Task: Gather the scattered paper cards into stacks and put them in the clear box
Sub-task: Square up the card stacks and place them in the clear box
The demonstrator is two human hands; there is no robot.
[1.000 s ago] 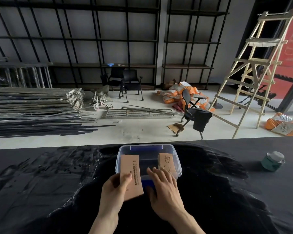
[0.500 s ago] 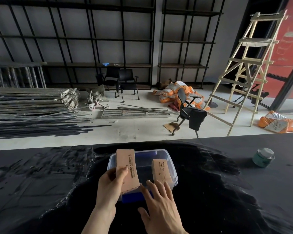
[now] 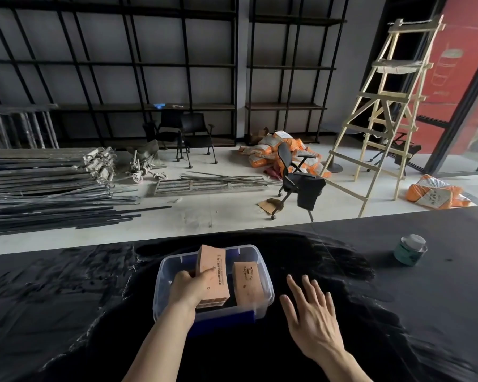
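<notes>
A clear plastic box (image 3: 263, 274) with a blue base stands on the black table in front of me. My left hand (image 3: 189, 289) is inside the box, gripping a thick stack of tan paper cards (image 3: 213, 267) tilted on its end. A second tan card stack (image 3: 246, 281) leans upright in the right half of the box. My right hand (image 3: 312, 315) hovers just right of the box, fingers spread, holding nothing and not touching the box.
A small green jar with a pale lid (image 3: 409, 250) stands on the table at the far right. The black table (image 3: 66, 312) ends at a far edge; beyond lie a floor with metal rods, chairs, sacks and a wooden ladder (image 3: 381, 114).
My left hand has carried its card stack from the near rim into the box. My right hand has left the box's near edge and moved off to the right, opening.
</notes>
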